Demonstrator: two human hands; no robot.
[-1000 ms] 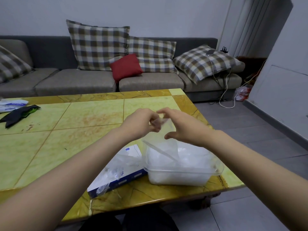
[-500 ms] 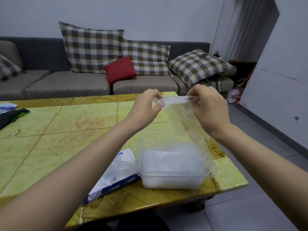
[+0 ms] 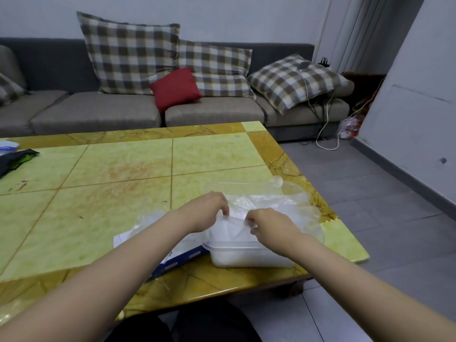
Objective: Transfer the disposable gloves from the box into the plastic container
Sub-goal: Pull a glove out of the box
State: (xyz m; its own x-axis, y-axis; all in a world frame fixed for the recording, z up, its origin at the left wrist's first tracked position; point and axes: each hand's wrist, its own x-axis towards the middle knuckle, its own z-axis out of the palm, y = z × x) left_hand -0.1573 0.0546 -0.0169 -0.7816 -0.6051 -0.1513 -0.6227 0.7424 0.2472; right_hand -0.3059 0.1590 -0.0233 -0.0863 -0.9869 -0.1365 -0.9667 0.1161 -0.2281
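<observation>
I see the clear plastic container (image 3: 246, 260) upright, heaped with thin translucent gloves (image 3: 266, 206). The blue-and-white box (image 3: 190, 255) lies flat just beside it at 9 o'clock.

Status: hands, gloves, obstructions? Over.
Grip: left hand and right hand pinch clear glove over plastic container. Container heaped full, box alongside. No obstruction seen.

The left arm covers most of the box (image 3: 185, 257), and the words on it are too small to read. The right hand (image 3: 271, 227) and its wrist hide part of the container (image 3: 246, 260) rim. The left hand (image 3: 204, 211) curls its fingertips under, out of sight, in the clear glove (image 3: 261, 203). The glove's edges are hard to make out. The picture's left edge cuts off the surface (image 3: 123, 193), a dark thing (image 3: 14, 159) on it and the sofa (image 3: 93, 109).
</observation>
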